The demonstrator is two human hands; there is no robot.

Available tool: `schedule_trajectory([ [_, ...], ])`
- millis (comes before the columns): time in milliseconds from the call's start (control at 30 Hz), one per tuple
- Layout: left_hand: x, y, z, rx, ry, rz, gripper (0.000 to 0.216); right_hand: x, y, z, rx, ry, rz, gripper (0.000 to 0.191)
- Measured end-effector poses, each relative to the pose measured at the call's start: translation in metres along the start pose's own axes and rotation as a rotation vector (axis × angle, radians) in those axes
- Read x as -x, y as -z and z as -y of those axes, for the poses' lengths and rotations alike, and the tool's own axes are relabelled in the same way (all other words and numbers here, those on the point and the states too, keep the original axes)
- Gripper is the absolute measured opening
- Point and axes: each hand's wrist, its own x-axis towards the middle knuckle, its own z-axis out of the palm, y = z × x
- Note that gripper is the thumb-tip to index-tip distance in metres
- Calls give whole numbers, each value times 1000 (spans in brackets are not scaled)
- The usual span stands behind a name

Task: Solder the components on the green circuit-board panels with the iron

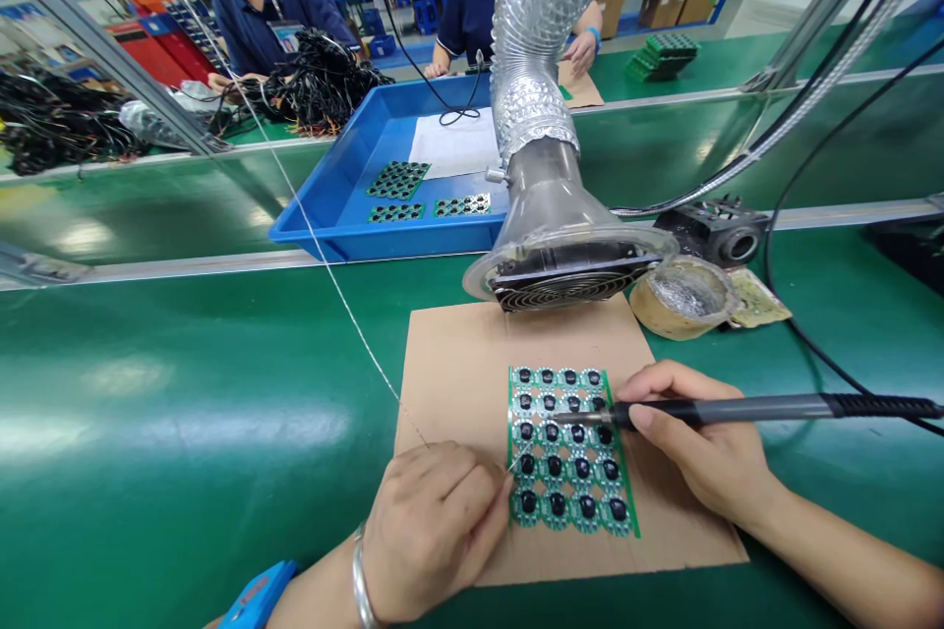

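A panel of small green circuit boards [567, 452] with black round blobs lies on a cardboard sheet [449, 364]. My right hand [700, 442] is closed around a soldering iron [685, 410], whose metal tip reaches over the panel's left-centre part; whether it touches a board I cannot tell. Pinched in my left hand [442, 521] is a thin solder wire [343, 305], which runs up and away to the upper left. Its short free end pokes out past my fingertips at the panel's left edge.
A fume extractor hood [567, 226] hangs just beyond the panel. Behind it, a blue tray [331, 187] holds several board panels. A tin-like round pot [682, 300] and a soldering iron stand [719, 231] sit at right. Two people work across the bench near black cables [317, 84].
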Motion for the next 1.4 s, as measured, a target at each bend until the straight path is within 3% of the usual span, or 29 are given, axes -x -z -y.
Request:
schedule_trajectory([
  [1033, -4, -7, 0, -64, -22, 38, 14, 0, 0, -2, -59, -29, -11, 8],
  [1267, -5, -3, -1, -9, 7, 13, 14, 4, 2, -10, -336, -113, -65, 5],
  [1400, -8, 5, -9, 104, 35, 40, 3, 2, 7, -6, -446, -175, -111, 6],
])
